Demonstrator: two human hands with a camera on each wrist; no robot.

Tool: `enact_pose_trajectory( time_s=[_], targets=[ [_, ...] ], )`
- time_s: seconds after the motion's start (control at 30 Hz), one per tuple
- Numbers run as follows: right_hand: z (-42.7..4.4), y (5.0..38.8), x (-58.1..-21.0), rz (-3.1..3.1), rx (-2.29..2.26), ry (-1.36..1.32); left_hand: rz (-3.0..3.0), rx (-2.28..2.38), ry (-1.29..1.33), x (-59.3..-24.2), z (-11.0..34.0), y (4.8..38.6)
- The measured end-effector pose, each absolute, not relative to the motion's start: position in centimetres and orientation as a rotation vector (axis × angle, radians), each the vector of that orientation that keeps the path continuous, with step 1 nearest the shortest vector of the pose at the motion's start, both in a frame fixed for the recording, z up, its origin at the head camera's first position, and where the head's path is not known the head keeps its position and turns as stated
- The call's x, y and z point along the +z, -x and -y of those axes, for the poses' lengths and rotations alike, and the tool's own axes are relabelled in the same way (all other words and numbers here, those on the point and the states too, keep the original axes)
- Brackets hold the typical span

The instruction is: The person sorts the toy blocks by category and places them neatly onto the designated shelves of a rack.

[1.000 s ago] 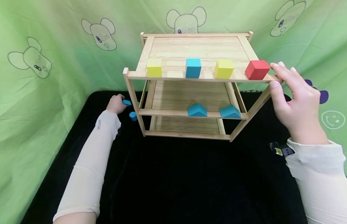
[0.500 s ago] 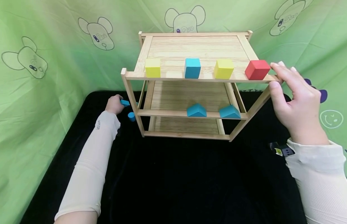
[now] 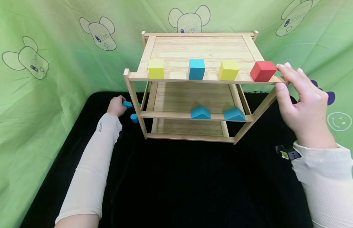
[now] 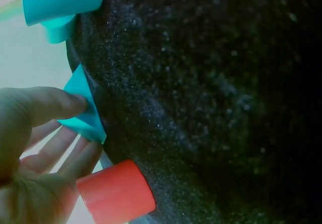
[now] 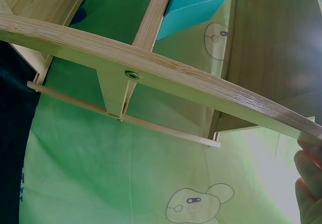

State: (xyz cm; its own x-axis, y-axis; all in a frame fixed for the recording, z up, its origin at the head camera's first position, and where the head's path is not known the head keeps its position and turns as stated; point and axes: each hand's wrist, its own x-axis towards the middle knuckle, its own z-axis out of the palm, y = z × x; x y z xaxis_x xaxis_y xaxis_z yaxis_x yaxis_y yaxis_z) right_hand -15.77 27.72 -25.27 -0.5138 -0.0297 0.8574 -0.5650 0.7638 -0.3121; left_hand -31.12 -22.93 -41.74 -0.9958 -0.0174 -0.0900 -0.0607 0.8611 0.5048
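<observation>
My left hand (image 3: pixel 117 106) pinches a blue triangular block (image 4: pixel 84 110) between thumb and fingers, low over the black cloth left of a wooden shelf rack (image 3: pixel 188 76). A red cylinder (image 4: pixel 118 191) lies beside that hand in the left wrist view; the head view does not show it. Close by is a blue cylinder (image 3: pixel 134 118), with another blue piece (image 4: pixel 59 30) partly behind it. My right hand (image 3: pixel 303 101) rests on the rack's front right top corner, fingers fairly straight, thumb at the front. Next to its fingertips sits a red cube (image 3: pixel 263 71).
Along the top front edge stand two yellow cubes (image 3: pixel 156 69) and a blue block (image 3: pixel 196 69). Two blue triangular blocks (image 3: pixel 200 112) sit on the middle shelf's front edge. Black cloth (image 3: pixel 188 180) spreads before the rack; a green printed curtain (image 3: pixel 62 63) hangs behind and beside it.
The head view has shifted slightly. Both hands stay about where they were, the left at the blue triangular block and the right at the rack corner.
</observation>
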Motion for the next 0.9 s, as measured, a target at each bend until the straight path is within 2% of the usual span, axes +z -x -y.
enact_pose_trajectory(
  time_s=[0.9],
  targets=[
    [-27.6, 15.8, -25.3, 2.013, 0.726, -0.441, -3.045, 0.978, -0.011, -40.8, 23.5, 29.1]
  ],
)
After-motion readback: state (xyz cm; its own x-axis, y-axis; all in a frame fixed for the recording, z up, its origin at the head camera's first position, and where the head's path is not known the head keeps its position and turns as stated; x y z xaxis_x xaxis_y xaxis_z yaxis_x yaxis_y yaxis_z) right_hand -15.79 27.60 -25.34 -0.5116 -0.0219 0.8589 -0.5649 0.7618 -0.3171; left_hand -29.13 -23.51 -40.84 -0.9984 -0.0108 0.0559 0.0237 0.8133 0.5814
